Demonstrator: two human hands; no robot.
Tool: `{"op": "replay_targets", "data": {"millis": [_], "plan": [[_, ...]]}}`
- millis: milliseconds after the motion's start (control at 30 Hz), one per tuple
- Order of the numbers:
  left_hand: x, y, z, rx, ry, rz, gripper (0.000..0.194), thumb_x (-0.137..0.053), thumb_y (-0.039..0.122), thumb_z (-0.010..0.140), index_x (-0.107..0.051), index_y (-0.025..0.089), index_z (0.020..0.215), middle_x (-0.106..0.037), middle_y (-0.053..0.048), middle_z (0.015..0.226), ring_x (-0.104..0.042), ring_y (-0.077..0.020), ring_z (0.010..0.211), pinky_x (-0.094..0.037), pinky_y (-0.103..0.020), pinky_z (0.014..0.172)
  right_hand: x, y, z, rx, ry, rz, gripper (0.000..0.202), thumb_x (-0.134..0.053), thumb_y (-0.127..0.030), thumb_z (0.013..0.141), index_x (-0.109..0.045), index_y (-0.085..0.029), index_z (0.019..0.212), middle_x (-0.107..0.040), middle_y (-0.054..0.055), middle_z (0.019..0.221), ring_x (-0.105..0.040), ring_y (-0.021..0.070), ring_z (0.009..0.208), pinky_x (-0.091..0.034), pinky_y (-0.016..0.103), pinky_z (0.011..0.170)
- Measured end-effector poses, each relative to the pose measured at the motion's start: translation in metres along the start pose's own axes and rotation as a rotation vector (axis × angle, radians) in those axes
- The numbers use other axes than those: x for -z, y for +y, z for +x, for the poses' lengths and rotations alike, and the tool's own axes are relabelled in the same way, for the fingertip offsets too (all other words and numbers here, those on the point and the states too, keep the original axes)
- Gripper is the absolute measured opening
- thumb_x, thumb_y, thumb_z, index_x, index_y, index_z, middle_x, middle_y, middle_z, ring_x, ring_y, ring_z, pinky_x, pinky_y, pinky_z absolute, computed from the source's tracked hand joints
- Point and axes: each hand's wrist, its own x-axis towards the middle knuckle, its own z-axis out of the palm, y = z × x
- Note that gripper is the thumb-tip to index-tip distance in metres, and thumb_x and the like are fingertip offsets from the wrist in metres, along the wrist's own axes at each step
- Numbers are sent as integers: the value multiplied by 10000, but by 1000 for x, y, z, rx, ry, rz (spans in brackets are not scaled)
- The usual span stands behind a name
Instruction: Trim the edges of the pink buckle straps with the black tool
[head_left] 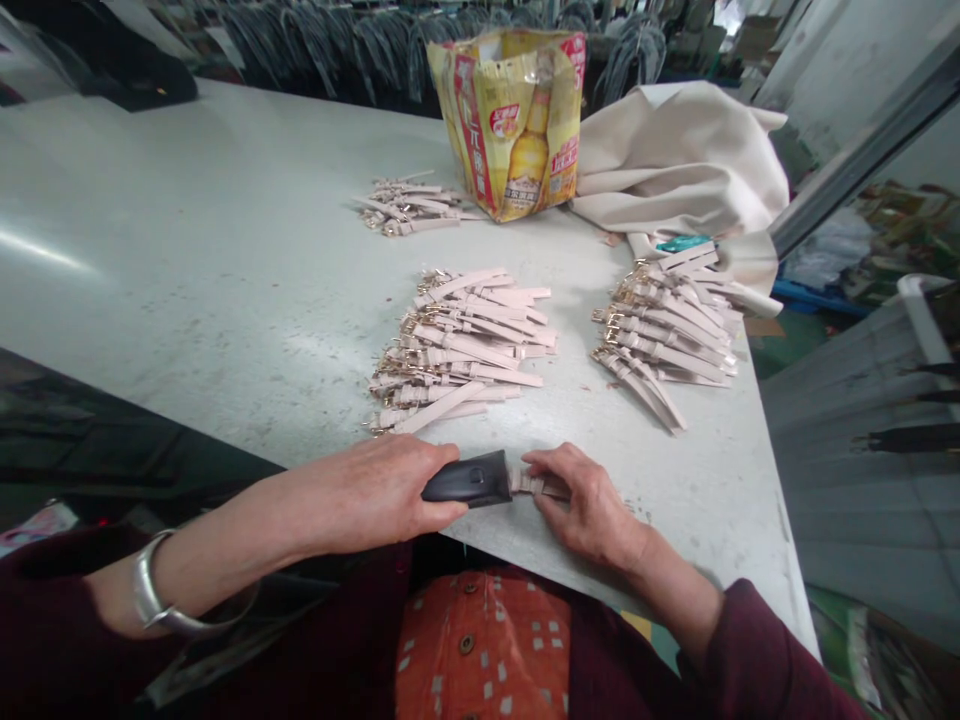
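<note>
Orange cloth with pale flecks (480, 650) sits closest to the lens in my head view, below the fingers of both hands and between two dark maroon sleeves (776, 660). Left of the fingers, I see a silver bangle (152, 590) round the left wrist.

From my remote seat, I see the left hand (397, 490) gripping a flat black piece (472, 478), thumb on its near side and fingers along the far side. The right hand (589, 505) has its thumb and fingers closed on a pale strap (529, 483), whose end points at the black piece; whether the two touch, I can't make out.

Just beyond the left fingers lies a heap of buckled straps (472, 345); beyond the right fingers and to their right, a second heap (667, 325). Farther out from the left fingers, I find a smaller bundle (412, 207) next to a yellow bag (480, 110) printed with a bottle. Crumpled beige material (682, 155) lies right of that bag, well apart from the fingers, on the same white table (225, 250).
</note>
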Motion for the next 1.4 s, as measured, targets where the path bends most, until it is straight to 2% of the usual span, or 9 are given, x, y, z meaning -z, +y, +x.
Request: {"op": "replay_targets", "data": {"millis": [333,500,600,767,867,967,1100,1167,1400], "plan": [[-11,-13,-4,-10,35,-103,231,-582,463,920,-695,262,907,-793,-20,829,-742,-228,755,-465,-296,667,1,-3,2,-37,-21,13,517,-628,-30,788,-673,-204,1272,-730,78,1030,-676,240,959,-581,366,852],[-4,1,-3,8,14,-41,247,-595,481,889,-702,259,899,-778,-27,790,-727,-240,743,-463,-302,663,-1,1,1,-7,-42,11,644,-615,-3,758,-618,-212,1367,-743,78,1065,-678,245,983,-578,384,897],[-6,7,3,3,27,-80,258,-584,488,899,-676,247,875,-764,-20,783,-714,-229,741,-454,-295,649,-2,3,1,-1,-23,1,704,-621,-12,757,-558,-214,1428,-753,80,1081,-685,255,1003,-576,409,928],[-16,-9,4,-8,53,-167,262,-552,478,935,-664,245,893,-748,0,799,-712,-214,748,-457,-284,643,-2,3,1,-13,-21,4,704,-643,-45,782,-514,-230,1450,-762,75,1095,-705,251,992,-582,418,945],[-10,-15,1,28,127,-110,297,-566,514,936,-687,243,950,-777,-14,860,-724,-225,784,-473,-297,692,-3,2,0,-23,-20,18,741,-641,-46,778,-485,-238,1476,-756,75,1118,-712,247,1013,-584,422,972],[-1,-5,-1,37,179,-81,297,-567,505,936,-698,248,1008,-794,-21,909,-730,-225,800,-477,-307,718,-4,3,0,-11,-2,43,740,-638,-68,797,-456,-223,1498,-732,86,1123,-712,236,997,-593,412,958],[2,21,5,-7,79,9,239,-586,478,910,-682,259,897,-768,-20,798,-709,-220,713,-439,-310,648,-6,4,-1,-23,30,74,754,-647,-78,791,-441,-229,1500,-704,79,1125,-703,224,979,-597,395,938],[2,28,8,-16,37,40,229,-584,472,904,-678,263,893,-768,-25,794,-713,-227,714,-437,-313,643,-7,4,-2,-40,36,75,764,-652,-68,775,-449,-236,1492,-700,66,1099,-698,226,975,-596,397,935],[21,26,8,78,-96,132,259,-587,482,891,-713,258,926,-788,-67,846,-744,-273,788,-455,-329,661,-6,1,-1,-53,30,82,713,-661,-44,791,-496,-227,1460,-712,62,1050,-691,236,964,-596,421,928]]}}
